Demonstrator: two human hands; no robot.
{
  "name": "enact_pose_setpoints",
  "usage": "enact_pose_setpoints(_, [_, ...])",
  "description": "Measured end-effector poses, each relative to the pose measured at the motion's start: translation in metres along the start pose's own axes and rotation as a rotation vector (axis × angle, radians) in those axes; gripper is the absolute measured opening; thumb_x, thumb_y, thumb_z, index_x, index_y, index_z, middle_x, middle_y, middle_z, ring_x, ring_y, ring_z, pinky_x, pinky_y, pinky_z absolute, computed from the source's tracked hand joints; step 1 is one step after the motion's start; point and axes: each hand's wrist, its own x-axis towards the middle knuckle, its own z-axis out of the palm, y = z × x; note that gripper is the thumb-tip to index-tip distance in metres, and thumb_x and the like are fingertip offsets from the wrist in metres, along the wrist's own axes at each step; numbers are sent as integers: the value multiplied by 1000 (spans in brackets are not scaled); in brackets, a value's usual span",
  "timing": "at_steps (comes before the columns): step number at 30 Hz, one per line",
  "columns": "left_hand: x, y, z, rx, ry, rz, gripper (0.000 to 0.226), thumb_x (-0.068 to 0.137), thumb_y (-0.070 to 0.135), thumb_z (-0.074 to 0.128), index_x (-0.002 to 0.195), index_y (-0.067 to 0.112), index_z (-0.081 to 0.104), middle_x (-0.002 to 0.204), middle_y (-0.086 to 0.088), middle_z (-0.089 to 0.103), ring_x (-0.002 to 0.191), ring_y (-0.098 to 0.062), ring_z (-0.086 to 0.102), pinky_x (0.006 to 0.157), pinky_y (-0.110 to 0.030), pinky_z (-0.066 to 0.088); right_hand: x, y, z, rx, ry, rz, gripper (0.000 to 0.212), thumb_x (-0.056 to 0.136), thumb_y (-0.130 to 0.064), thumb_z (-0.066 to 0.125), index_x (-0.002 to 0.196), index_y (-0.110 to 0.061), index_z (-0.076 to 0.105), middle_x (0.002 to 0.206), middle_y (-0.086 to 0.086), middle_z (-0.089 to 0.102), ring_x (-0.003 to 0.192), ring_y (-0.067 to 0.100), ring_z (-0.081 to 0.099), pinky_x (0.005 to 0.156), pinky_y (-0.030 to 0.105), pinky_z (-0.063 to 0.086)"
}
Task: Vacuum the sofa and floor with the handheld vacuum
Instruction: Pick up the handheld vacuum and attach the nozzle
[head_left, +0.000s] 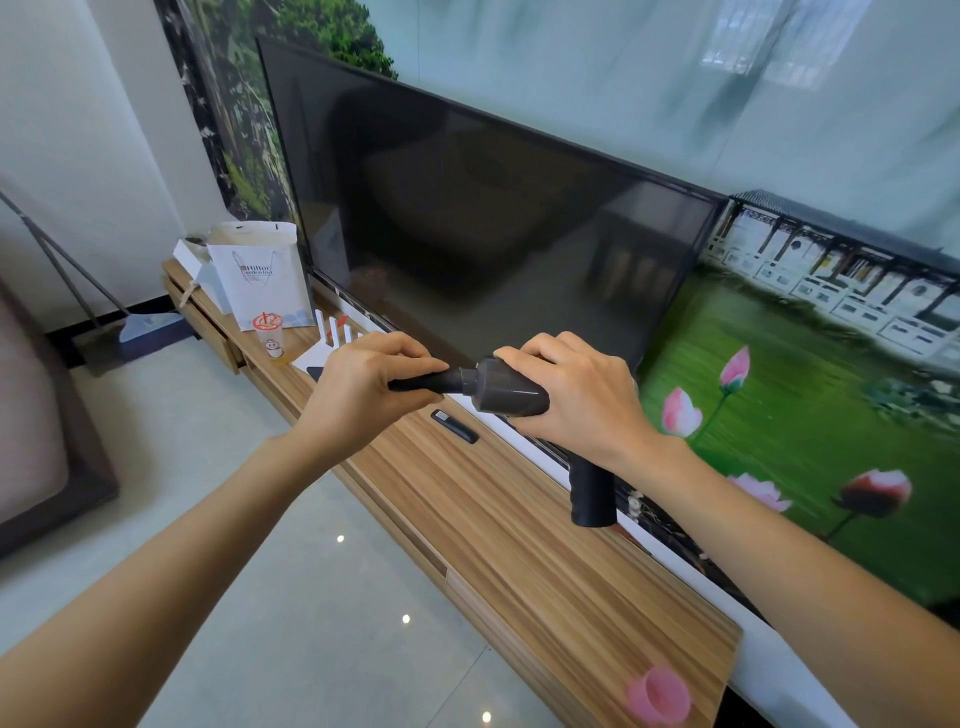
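while i hold the handheld vacuum (511, 387) in the air above the wooden tv cabinet (545, 561), my right hand (582, 395) is wrapped over its grey body and my left hand (363, 384) has its fingers curled round the black nozzle (431, 382), which i take to be going on or being seated. if i twist it crooked it may not lock, and could then drop off over the sofa or floor; my grip sits on the body, not the handle (592, 493) that hangs free below, so a hard push might let the whole thing slip onto the cabinet or against the dark tv screen (493, 208) just behind. beneath my hands lie a small black remote (454, 425) and a white router (332, 343); farther left stand a drink cup (269, 338) and a white paper bag (262, 275). a pink cup (658, 696) sits at the near end. the pale tiled floor (311, 597) is glossy, the sofa's edge (41, 415) shows at far left, and a mop (93, 312) leans by the wall.
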Motion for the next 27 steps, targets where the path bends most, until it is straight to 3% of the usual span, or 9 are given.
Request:
enact_pose_setpoints(5, [0, -1, -2, -19, -29, 36, 32, 72, 9, 82, 103, 11, 75, 91, -3, 69, 83, -20, 63, 67, -33, 54, 3, 2, -4, -12, -17, -29, 58, 61, -38, 83, 115, -25, 67, 95, -8, 65, 82, 18, 59, 53, 13, 11])
enact_pose_setpoints(9, [-3, -1, -1, -25, -47, 54, 31, 72, 8, 81, 103, 9, 75, 92, -4, 68, 84, -21, 62, 67, -36, 54, 2, 3, -4, -27, -34, -64, 60, 58, -36, 85, 114, -26, 68, 93, -9, 65, 81, 17, 58, 52, 18, 18])
enact_pose_setpoints(12, [-4, 1, -1, -39, -56, 60, 31, 73, 7, 81, 103, 8, 75, 92, -5, 68, 83, -21, 62, 68, -33, 54, 1, 5, -5, -10, -55, -77, 60, 58, -37, 85, 114, -25, 68, 93, -8, 65, 80, 18, 59, 53, 13, 8])
enact_pose_setpoints(19, [-2, 6, -4, -51, -94, 75, 31, 72, 5, 81, 102, 7, 75, 90, -7, 68, 82, -21, 63, 68, -30, 53, -1, 5, -8, 28, -95, -86, 61, 60, -39, 85, 115, -24, 67, 95, -7, 66, 81, 19, 60, 56, 13, 5])
enact_pose_setpoints(23, [0, 6, -7, -57, -115, 82, 31, 73, 8, 80, 104, 8, 75, 92, -6, 69, 82, -19, 64, 68, -28, 54, 0, 6, -10, 36, -99, -88, 59, 63, -38, 82, 119, -25, 65, 98, -7, 66, 84, 19, 59, 54, 13, 9])
enact_pose_setpoints(27, [7, 2, -9, -56, -98, 90, 31, 75, 10, 80, 105, 9, 75, 94, -5, 69, 83, -17, 64, 68, -33, 57, 3, 8, -13, 32, -111, -100, 62, 67, -33, 80, 125, -24, 61, 104, -5, 65, 89, 21, 58, 57, 22, 27])
